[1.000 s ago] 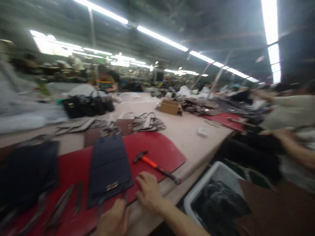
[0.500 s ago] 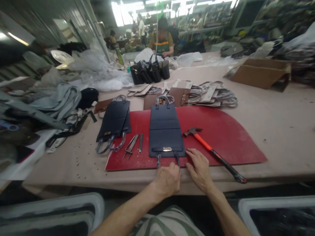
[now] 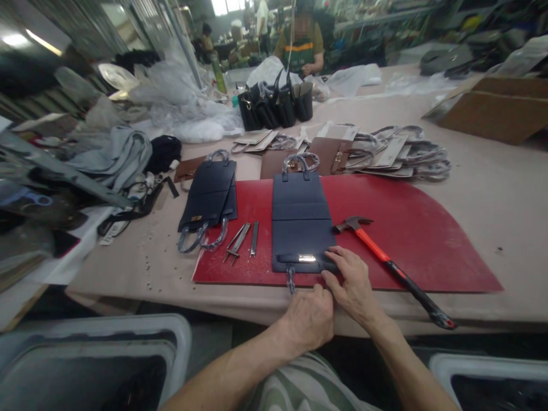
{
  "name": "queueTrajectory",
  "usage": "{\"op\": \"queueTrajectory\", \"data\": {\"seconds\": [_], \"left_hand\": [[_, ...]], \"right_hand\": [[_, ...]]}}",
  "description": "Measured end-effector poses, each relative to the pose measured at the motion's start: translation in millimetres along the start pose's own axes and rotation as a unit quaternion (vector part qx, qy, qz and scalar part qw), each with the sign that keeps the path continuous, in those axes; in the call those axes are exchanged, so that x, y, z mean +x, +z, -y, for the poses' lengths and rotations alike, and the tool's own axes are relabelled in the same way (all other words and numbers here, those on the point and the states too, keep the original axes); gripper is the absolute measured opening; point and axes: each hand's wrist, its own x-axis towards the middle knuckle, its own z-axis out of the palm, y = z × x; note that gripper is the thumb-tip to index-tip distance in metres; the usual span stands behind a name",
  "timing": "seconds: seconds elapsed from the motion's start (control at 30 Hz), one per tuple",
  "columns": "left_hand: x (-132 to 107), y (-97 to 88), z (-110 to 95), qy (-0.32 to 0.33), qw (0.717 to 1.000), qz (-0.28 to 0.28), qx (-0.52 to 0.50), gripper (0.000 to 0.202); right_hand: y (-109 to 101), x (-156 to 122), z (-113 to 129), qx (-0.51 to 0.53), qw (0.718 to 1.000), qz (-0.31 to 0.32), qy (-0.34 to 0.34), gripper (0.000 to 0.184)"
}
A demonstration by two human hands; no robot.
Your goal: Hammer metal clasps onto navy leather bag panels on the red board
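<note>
A flat navy bag panel (image 3: 301,220) with a metal clasp lies on a red mat (image 3: 411,234) at the table's near edge. My left hand (image 3: 309,317) is curled into a fist at the panel's lower edge, over its wrapped handle (image 3: 291,279). My right hand (image 3: 351,279) rests beside it, fingers bent and pressing the panel's lower right corner. An orange-handled hammer (image 3: 387,265) lies on the mat just right of my right hand. A metal divider tool and a small blade (image 3: 244,240) lie left of the panel.
A second navy panel (image 3: 208,197) lies left of the mat. Brown panels and wrapped handles (image 3: 363,151) sit behind it, finished black bags (image 3: 276,105) farther back, a cardboard box (image 3: 496,108) at right. A person in a green vest works across the table. Grey bins (image 3: 98,359) stand below.
The view swung from the right side of the room back down to the table. My right hand moved up onto the panel's lower corner and my left fist closed in beside it.
</note>
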Motion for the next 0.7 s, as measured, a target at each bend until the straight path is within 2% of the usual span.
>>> {"op": "queueTrajectory", "data": {"seconds": [0.13, 0.3, 0.47, 0.6, 0.67, 0.7], "left_hand": [[-0.6, 1.4, -1.6, 0.004, 1.000, -0.013, -0.004, 0.043], [-2.4, 11.4, -1.0, 0.001, 0.999, -0.010, -0.031, 0.041], [-9.1, 13.2, -0.6, 0.013, 0.998, -0.042, -0.043, 0.027], [-22.2, 4.6, 11.4, 0.067, 0.987, -0.138, -0.055, 0.022], [-29.9, -2.8, 29.4, 0.070, 0.974, -0.207, -0.065, 0.016], [-34.0, -7.6, 42.1, 0.049, 0.966, -0.245, -0.067, 0.015]], "right_hand": [[6.1, 18.2, 6.4, -0.002, 0.998, 0.048, -0.037, 0.028], [9.3, 31.3, 11.2, -0.021, 0.992, 0.110, -0.063, 0.024], [12.8, 33.5, 9.4, -0.021, 0.992, 0.091, -0.079, 0.021], [16.6, 32.3, 1.0, -0.012, 0.993, 0.067, -0.099, 0.023], [18.7, 32.6, -2.9, -0.013, 0.993, 0.060, -0.106, 0.024], [19.6, 32.9, -4.3, -0.014, 0.992, 0.056, -0.110, 0.025]]}}
